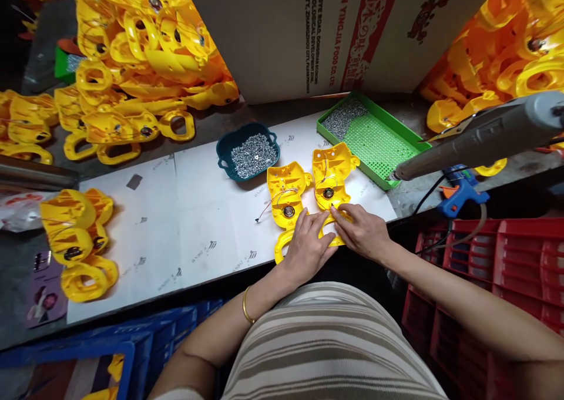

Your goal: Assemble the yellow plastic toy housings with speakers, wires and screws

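Two yellow plastic shell halves lie side by side in front of me, each with a round metal-rimmed part and thin wires inside. My left hand [311, 242] reaches over the handle end of the right-hand shell half [335, 160], its fingers closed on that part. From the other side my right hand [363, 231] meets it, fingertips pinched at the shell below the round part; whatever small thing they hold is hidden. Just left of my left hand is the other shell half [285, 180], with a wire and small black connector [257, 219] trailing out.
A dark tub of screws [253, 155] and a green tray [388, 138] with screws stand behind the shells. An electric screwdriver [480, 135] hangs at right, near a blue glue gun [462, 195]. Yellow shells [77, 227] stack at left; more pile beside a carton [273, 47].
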`<move>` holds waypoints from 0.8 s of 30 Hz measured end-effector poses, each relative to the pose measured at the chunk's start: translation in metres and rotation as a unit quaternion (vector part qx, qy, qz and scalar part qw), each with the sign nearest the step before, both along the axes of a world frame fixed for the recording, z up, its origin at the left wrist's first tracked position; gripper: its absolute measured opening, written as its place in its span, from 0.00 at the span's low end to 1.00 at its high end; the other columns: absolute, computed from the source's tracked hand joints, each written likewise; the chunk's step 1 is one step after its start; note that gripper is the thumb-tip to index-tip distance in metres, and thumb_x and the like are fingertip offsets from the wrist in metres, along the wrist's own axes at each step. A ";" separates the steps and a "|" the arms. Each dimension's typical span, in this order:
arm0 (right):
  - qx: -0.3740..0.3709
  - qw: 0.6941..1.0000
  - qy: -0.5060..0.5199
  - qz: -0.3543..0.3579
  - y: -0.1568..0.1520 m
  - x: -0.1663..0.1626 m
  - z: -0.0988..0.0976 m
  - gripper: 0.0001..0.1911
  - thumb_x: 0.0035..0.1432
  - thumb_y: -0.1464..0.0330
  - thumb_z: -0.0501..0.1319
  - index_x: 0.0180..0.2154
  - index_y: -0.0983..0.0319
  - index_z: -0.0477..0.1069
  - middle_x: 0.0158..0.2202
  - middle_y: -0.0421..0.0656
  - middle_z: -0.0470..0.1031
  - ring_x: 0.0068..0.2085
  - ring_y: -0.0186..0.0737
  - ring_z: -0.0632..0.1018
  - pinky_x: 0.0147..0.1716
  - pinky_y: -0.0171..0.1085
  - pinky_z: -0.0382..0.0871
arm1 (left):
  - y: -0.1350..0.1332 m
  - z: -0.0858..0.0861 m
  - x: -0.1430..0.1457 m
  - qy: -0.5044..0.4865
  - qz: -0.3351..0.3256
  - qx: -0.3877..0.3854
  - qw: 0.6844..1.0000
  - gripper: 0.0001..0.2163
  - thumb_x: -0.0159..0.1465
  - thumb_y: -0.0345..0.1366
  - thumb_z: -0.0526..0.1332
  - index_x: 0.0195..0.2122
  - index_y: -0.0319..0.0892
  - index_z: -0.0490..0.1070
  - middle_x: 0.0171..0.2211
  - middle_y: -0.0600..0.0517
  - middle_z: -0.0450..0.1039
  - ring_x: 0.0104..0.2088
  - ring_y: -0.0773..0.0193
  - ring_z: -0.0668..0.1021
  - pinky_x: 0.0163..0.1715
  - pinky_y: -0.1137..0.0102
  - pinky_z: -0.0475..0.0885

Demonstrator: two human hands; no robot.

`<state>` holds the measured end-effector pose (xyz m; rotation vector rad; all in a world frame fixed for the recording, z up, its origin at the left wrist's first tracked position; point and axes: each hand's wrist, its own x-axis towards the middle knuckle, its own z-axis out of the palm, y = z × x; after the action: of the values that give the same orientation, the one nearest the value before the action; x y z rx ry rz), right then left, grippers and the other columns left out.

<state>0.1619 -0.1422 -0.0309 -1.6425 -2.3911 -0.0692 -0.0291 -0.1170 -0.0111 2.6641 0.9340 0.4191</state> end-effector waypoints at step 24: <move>0.057 0.955 0.290 -0.001 0.011 -0.047 0.016 0.08 0.61 0.71 0.59 0.42 0.58 0.72 0.38 0.47 0.73 0.39 0.42 0.75 0.38 0.41 0.73 | 0.013 -0.021 -0.117 -0.049 0.345 0.082 0.934 0.23 0.64 0.47 0.61 0.56 0.41 0.68 0.56 0.39 0.67 0.55 0.49 0.68 0.55 0.55 0.61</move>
<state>0.1153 -0.1310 -0.0146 -1.3700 -1.8997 0.2400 -0.1466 -0.1042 -0.0320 2.3370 1.8650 0.7943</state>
